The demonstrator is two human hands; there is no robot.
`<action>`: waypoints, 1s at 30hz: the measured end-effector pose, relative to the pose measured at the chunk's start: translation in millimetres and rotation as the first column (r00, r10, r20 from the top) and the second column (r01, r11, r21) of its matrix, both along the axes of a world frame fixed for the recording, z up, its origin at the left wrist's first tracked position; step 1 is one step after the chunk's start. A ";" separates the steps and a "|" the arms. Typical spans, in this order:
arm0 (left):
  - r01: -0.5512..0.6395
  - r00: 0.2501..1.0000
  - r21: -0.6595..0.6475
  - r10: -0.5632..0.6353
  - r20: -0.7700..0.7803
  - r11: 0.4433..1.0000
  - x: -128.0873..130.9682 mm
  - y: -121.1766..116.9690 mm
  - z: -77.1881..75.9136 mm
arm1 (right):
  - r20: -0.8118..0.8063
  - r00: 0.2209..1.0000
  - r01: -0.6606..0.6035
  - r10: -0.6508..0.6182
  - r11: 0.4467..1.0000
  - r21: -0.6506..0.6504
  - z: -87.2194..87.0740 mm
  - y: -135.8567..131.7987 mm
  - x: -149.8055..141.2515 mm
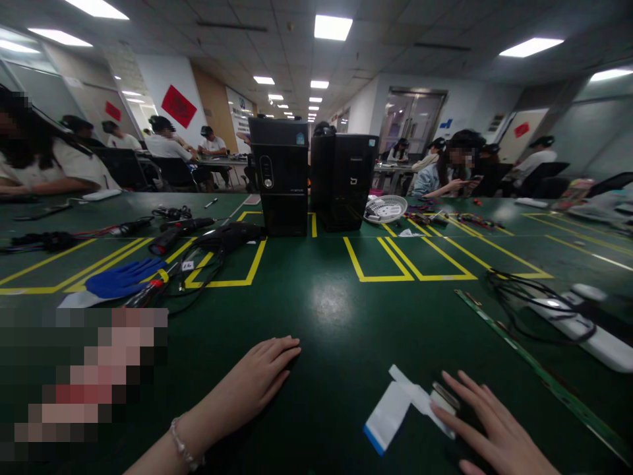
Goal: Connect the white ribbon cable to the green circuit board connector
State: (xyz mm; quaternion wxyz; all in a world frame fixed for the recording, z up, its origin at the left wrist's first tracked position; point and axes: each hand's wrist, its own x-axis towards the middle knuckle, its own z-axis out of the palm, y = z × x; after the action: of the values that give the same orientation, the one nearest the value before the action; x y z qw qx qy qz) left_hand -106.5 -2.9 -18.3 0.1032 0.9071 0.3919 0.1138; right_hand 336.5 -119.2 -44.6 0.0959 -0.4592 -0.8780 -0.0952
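My left hand lies palm down over the green table, its fingers stretched out with nothing in them. A bracelet circles that wrist. On the right, my right hand has its fingers spread around the end of a white flat ribbon cable. The cable lies bent on the table, with a blue strip at its near end and a small connector at the other. My fingertips are at the connector; whether they touch it or hover over it I cannot tell.
A long green circuit strip and a white power strip with black cables lie right. Two black computer towers stand at the back. Blue gloves, a screwdriver and a white basket also lie there. Other people sit around.
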 end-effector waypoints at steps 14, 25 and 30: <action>-0.009 1.000 -0.005 0.009 0.007 1.000 2.6 -1.6 6.1 | -0.052 0.805 -0.544 0.591 0.701 -0.460 72.3 94.4 -96.9; -0.005 1.000 0.006 0.004 0.017 1.000 3.3 -1.0 4.3 | 0.067 0.855 -0.492 0.514 0.846 -0.205 71.7 88.3 -104.9; -0.006 1.000 -0.001 0.006 0.008 1.000 2.0 -1.8 6.6 | -0.045 0.998 -0.028 0.036 0.985 0.169 62.4 53.7 -36.2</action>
State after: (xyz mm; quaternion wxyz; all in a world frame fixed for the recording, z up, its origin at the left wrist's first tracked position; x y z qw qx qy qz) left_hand -104.5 -4.6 -11.6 0.1049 0.9055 0.3942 0.1173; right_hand 300.4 -65.5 17.8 0.1569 -0.4373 -0.8716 -0.1565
